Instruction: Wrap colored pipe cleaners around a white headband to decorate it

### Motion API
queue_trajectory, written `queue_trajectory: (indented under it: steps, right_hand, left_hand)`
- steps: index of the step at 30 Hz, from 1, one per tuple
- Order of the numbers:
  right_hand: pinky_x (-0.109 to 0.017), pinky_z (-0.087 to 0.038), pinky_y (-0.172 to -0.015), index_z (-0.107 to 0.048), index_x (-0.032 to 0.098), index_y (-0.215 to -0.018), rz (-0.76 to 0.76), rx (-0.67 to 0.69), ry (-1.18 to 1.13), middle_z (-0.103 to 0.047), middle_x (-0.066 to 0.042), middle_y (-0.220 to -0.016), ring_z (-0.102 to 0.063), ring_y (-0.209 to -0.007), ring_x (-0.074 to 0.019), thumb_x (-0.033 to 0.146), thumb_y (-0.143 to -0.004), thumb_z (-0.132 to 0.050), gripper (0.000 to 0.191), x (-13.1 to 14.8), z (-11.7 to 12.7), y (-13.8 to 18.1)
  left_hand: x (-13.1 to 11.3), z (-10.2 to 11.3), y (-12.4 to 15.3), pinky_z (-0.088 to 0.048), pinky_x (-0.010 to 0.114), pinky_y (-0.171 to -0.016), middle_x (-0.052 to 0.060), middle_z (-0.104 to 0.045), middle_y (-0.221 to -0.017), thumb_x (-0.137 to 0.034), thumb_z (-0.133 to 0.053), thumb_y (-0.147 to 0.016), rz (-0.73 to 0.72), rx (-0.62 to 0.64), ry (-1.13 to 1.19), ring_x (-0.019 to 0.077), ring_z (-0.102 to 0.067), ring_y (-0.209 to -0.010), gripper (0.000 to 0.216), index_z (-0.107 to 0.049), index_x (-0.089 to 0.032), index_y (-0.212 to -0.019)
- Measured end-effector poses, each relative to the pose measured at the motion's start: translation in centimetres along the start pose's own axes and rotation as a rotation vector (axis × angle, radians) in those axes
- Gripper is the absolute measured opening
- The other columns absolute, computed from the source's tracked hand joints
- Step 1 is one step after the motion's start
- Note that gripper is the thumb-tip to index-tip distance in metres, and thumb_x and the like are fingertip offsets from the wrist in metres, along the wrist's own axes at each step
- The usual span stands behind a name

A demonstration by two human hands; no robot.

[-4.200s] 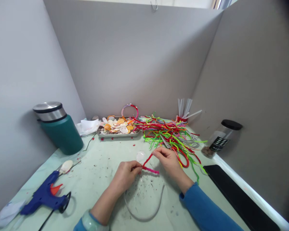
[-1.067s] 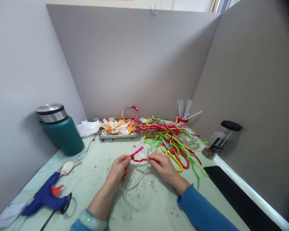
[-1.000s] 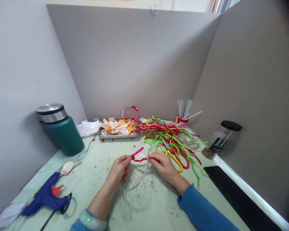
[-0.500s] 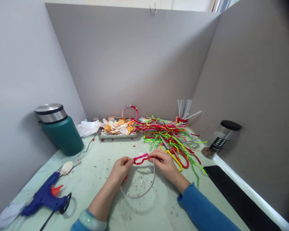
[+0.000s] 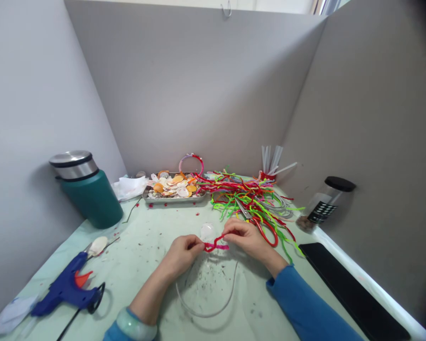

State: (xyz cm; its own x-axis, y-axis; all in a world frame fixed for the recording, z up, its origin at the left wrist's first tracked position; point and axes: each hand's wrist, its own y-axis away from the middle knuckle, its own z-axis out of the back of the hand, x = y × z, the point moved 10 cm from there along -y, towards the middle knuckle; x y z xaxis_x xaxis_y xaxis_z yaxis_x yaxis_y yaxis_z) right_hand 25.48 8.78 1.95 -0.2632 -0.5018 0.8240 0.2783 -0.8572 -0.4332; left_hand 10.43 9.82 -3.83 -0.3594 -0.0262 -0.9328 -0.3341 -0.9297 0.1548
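Two bare hands work near each other above the pale green tabletop (image 5: 145,272), with a fuzzy red strand (image 5: 217,240) running between them. The left hand (image 5: 185,253) pinches the strand's near end between thumb and fingertips, where it crosses a fuzzy pink length (image 5: 223,246) that points toward the right. The right hand (image 5: 243,235) has its thumb and forefinger clamped on the other end of the red strand. Below both hands curves a thin grey band (image 5: 208,316), a U shape whose left arm rises toward the left hand and whose right tip stands free; whether it joins the pink length is hidden by the fingers. A small clear disc (image 5: 207,230) lies just beyond the strand, and dark specks dot the surface around it.

Behind the right hand, red-handled scissors (image 5: 270,235) rest on a tangle of coloured fuzzy stems (image 5: 241,187). Left of that tangle sits a metal tray (image 5: 175,201) of shells, with a decorated ring (image 5: 201,163) upright at its back. Over on the left are a teal bottle (image 5: 90,199) and a blue glue gun (image 5: 62,289); a black-lidded jar (image 5: 323,206) stands tilted at right.
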Motion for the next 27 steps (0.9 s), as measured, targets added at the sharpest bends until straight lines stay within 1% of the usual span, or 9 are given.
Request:
queue_trajectory:
  steps: [3,7,11,14,16,19,22,25,27]
  right_hand:
    - [-0.028,-0.042,-0.068,-0.064,0.018,-0.072,-0.009,-0.053,0.056,-0.058,-0.002,-0.075,-0.054,-0.073,-0.0153,0.024,-0.079,-0.061,0.009,0.2,0.4,0.0]
    - [-0.028,-0.042,-0.068,-0.063,0.018,-0.074,-0.002,-0.118,0.162,-0.058,-0.003,-0.076,-0.054,-0.073,-0.0156,0.023,-0.081,-0.058,0.011,0.6,0.7,0.0]
    - [-0.028,-0.043,-0.073,-0.064,0.018,-0.087,0.012,-0.052,0.173,-0.06,-0.005,-0.087,-0.055,-0.083,-0.0165,0.017,-0.082,-0.055,0.01,1.1,0.1,0.1]
    - [-0.031,-0.042,-0.081,-0.062,0.021,-0.098,0.074,0.055,0.175,-0.057,-0.005,-0.098,-0.053,-0.093,-0.0176,0.012,-0.079,-0.055,0.022,2.4,-1.0,0.3]
    - [-0.032,-0.04,-0.085,-0.062,0.023,-0.101,0.121,0.118,0.216,-0.055,-0.006,-0.103,-0.051,-0.098,-0.0182,0.012,-0.079,-0.057,0.025,3.2,-1.9,0.5]
    - [-0.035,-0.039,-0.085,-0.065,0.024,-0.097,0.2,0.15,0.355,-0.055,-0.006,-0.103,-0.05,-0.097,-0.0199,0.019,-0.078,-0.062,0.019,4.0,-2.8,0.7]
    - [-0.036,-0.038,-0.079,-0.067,0.025,-0.089,0.289,0.137,0.496,-0.058,-0.006,-0.093,-0.05,-0.089,-0.0201,0.025,-0.08,-0.061,0.011,4.3,-3.4,0.8]
    - [-0.035,-0.037,-0.075,-0.067,0.024,-0.086,0.341,0.122,0.543,-0.06,-0.005,-0.087,-0.05,-0.083,-0.0194,0.028,-0.084,-0.057,0.011,4.4,-3.7,0.9]
    - [-0.035,-0.036,-0.075,-0.067,0.023,-0.083,0.354,0.126,0.54,-0.061,-0.005,-0.086,-0.049,-0.083,-0.019,0.028,-0.085,-0.055,0.013,4.6,-4.0,0.9]
  left_hand:
    - [-0.4,-0.6,0.2,-0.019,0.021,-0.04,-0.007,-0.04,-0.046,-0.04,-0.056,-0.071,-0.029,0.049,-0.007,0.0063,-0.029,-0.039,0.027,-0.061,-0.014,-0.065]
    - [-0.4,-1.1,0.3,-0.019,0.02,-0.036,-0.009,-0.034,-0.043,-0.046,-0.051,-0.074,-0.009,0.082,0.036,0.0069,-0.028,-0.035,0.033,-0.062,-0.015,-0.078]
    - [0.0,-0.5,0.2,-0.017,0.02,-0.035,-0.009,-0.032,-0.041,-0.045,-0.051,-0.074,0.024,0.022,0.058,0.0066,-0.027,-0.033,0.031,-0.059,-0.015,-0.075]
    - [0.2,-0.1,0.0,-0.015,0.02,-0.036,-0.009,-0.034,-0.04,-0.044,-0.055,-0.072,0.031,-0.027,0.076,0.0059,-0.025,-0.033,0.029,-0.058,-0.015,-0.069]
    - [0.3,0.0,0.0,-0.015,0.021,-0.037,-0.009,-0.034,-0.039,-0.044,-0.056,-0.071,0.029,-0.043,0.079,0.0058,-0.025,-0.034,0.029,-0.058,-0.016,-0.066]
    - [0.5,0.2,-0.1,-0.016,0.021,-0.038,-0.009,-0.034,-0.04,-0.044,-0.057,-0.07,0.017,-0.066,0.072,0.0064,-0.025,-0.035,0.028,-0.056,-0.016,-0.062]
    - [0.5,0.5,-0.3,-0.017,0.022,-0.04,-0.008,-0.034,-0.04,-0.043,-0.057,-0.07,-0.009,-0.093,0.055,0.0075,-0.026,-0.037,0.028,-0.056,-0.017,-0.06]
    - [0.3,0.6,-0.5,-0.019,0.021,-0.042,-0.007,-0.036,-0.042,-0.042,-0.056,-0.07,-0.049,-0.107,-0.001,0.0085,-0.029,-0.041,0.028,-0.057,-0.016,-0.059]
    - [0.0,0.5,-0.5,-0.022,0.021,-0.044,-0.005,-0.04,-0.046,-0.04,-0.054,-0.071,-0.088,-0.093,-0.058,0.0094,-0.033,-0.046,0.028,-0.058,-0.015,-0.059]
